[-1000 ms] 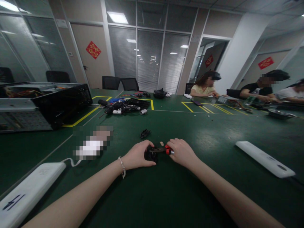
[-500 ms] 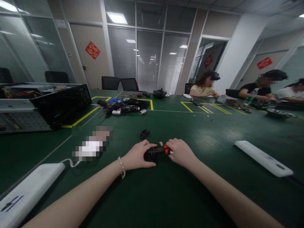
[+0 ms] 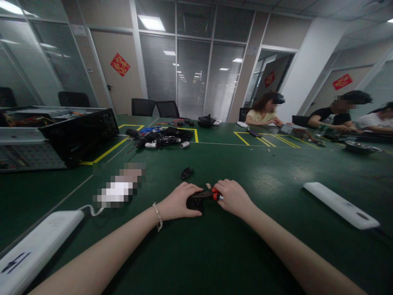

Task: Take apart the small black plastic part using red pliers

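On the green table (image 3: 215, 246) in front of me, my left hand (image 3: 179, 200) grips a small black part (image 3: 195, 205) between thumb and fingers; its exact kind is too dark to make out. My right hand (image 3: 233, 196) is closed round the red handles of a pair of pliers (image 3: 202, 194). Their dark jaws point left and lie over the top of the black part. Just beyond the pliers sits a tiny pale scrap (image 3: 208, 185). Farther off lies another black piece (image 3: 186, 173), touched by neither hand.
White power strips lie at left (image 3: 46, 241) and right (image 3: 340, 205). An opened computer case (image 3: 80, 137) stands at the far left. A pile of tools and black parts (image 3: 162, 137) occupies the back. Several people sit along the right, one in a yellow top (image 3: 260, 116).
Barely anything differs. The pliers' jaws have shifted very slightly over the black part, while both hands keep their holds.
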Motion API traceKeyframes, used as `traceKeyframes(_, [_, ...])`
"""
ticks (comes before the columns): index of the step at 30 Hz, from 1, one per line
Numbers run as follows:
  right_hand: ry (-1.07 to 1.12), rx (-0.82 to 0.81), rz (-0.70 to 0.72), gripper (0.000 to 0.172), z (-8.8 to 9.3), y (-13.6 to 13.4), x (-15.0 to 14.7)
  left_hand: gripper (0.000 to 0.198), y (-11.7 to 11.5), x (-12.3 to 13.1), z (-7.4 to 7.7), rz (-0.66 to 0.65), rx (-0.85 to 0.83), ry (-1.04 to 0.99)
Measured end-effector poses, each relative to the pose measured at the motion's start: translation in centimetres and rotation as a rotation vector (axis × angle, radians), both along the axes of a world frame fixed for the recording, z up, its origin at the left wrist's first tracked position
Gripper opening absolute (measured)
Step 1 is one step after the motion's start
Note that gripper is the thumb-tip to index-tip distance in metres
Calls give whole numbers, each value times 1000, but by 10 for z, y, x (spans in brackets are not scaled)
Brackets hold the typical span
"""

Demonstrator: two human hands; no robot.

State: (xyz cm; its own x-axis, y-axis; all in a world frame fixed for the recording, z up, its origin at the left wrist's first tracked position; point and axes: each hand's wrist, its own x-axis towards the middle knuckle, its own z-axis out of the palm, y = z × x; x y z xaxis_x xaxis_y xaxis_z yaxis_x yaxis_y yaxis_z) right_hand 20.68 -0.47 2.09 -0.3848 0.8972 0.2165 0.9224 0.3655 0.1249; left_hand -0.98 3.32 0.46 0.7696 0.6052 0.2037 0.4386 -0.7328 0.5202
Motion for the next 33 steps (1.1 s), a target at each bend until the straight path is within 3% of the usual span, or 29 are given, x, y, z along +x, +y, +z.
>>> traceKeyframes(13, [-24, 18, 7, 15, -2, 0, 0, 67, 1, 0, -3, -13, -41, -47])
traceKeyframes(33, [-4, 25, 18, 16, -3, 0, 1, 61, 3, -5, 6, -76, -98, -18])
